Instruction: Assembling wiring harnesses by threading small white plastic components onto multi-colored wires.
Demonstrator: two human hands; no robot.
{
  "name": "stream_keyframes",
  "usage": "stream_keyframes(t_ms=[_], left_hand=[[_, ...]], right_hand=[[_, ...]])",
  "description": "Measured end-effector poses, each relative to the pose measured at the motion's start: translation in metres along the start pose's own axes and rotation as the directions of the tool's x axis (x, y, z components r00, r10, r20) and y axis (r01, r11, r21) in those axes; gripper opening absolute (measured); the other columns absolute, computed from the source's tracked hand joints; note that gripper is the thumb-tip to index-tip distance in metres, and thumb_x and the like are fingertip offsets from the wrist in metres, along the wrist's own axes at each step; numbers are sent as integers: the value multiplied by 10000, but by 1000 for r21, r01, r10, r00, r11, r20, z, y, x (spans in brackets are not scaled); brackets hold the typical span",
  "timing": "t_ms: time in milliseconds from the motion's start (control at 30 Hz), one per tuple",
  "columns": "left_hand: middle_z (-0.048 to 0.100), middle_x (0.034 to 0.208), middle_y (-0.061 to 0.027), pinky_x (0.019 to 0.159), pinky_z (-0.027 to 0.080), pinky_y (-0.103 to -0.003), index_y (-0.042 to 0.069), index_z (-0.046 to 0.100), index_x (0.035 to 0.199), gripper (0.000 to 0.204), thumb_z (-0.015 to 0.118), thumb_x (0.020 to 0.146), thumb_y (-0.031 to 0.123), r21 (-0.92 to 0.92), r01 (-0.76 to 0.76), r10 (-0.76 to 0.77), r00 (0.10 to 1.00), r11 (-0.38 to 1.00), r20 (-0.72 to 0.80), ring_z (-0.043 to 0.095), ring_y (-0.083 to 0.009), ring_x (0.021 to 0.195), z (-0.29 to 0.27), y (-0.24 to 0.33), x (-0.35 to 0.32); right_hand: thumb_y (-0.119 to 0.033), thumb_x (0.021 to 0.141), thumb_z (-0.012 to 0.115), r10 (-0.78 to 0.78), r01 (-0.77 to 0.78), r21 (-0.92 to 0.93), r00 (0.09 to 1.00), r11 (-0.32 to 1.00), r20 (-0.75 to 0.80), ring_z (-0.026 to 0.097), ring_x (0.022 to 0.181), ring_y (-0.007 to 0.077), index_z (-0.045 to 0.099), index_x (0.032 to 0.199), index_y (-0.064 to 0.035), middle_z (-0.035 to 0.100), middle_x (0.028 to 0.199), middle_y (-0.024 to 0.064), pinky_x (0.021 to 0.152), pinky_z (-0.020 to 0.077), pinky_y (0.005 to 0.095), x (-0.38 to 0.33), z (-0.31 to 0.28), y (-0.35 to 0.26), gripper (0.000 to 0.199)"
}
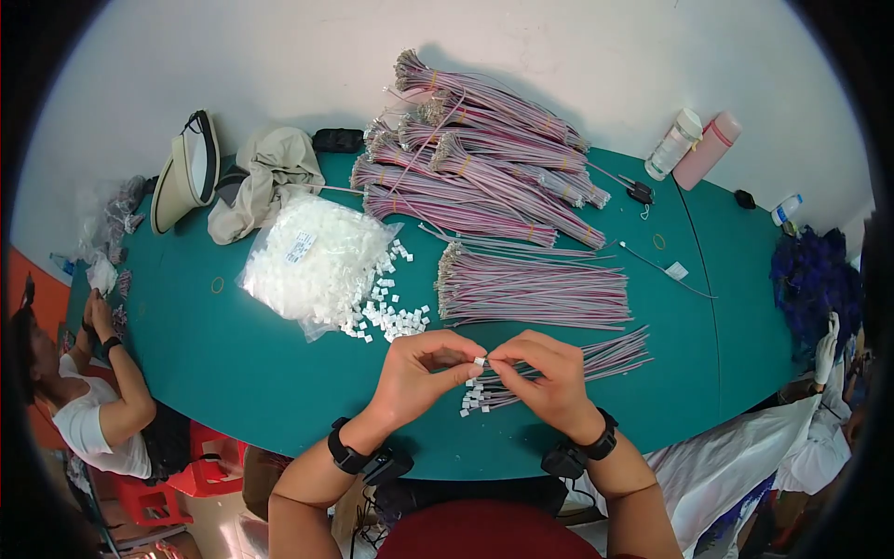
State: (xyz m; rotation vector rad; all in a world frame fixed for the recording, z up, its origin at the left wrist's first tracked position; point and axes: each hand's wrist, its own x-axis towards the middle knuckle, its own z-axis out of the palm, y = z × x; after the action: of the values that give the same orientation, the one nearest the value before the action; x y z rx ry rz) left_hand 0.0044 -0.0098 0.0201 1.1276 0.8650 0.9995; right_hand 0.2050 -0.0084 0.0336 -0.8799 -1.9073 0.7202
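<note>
At lower centre, the left hand [416,373] and right hand [549,377] each pinch their grip tight on one small white connector [480,361] and its wire, above the wire bundle [549,368] on the green counter [233,354]. A loose pinch could drop the connector among the scattered connectors [391,317].

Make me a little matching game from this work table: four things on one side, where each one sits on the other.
Things:
1. clear bag of white connectors
2. pink bottle
3. bundled wires
4. small white connector

Places:
A. pinched between left hand and right hand
B. far right of the green table, by the wall
C. piled at the far middle
D. left of the loose white pieces

Pairs: 1-D, 2-B, 3-C, 4-A
</note>
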Motion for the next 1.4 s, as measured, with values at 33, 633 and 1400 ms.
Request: stream_keyframes(t_ms=[33,633,1400], left_hand=[[674,966,-104,803,561,-264,-33,689,948,160,700,807,-108,-22,25,-25,1000,999,-18,668,-154,893,0,0,0],[691,955,-85,818,558,-263,-18,681,952,161,709,810,-88,55,40,-40,999,998,-13,671,-138,893,-2,0,0],[678,967,-82,804,550,-254,-22,673,942,137,711,819,-71,-46,41,-39,998,998,49,662,-132,880,-4,-2,-1]], right_hand=[[37,797,698,-16,16,-14,1000,1000,-4,629,696,226,639,938,-8,645,841,100,593,511,304,0,0,0,160],[37,774,709,46,-48,-46,998,998,-45,618,718,227,654,913,-12,636,799,91,623,493,307,-2,8,-8,157],[34,790,683,67,-66,18,997,998,-24,623,731,231,647,882,-5,650,842,109,636,490,292,-3,9,-5,107]])
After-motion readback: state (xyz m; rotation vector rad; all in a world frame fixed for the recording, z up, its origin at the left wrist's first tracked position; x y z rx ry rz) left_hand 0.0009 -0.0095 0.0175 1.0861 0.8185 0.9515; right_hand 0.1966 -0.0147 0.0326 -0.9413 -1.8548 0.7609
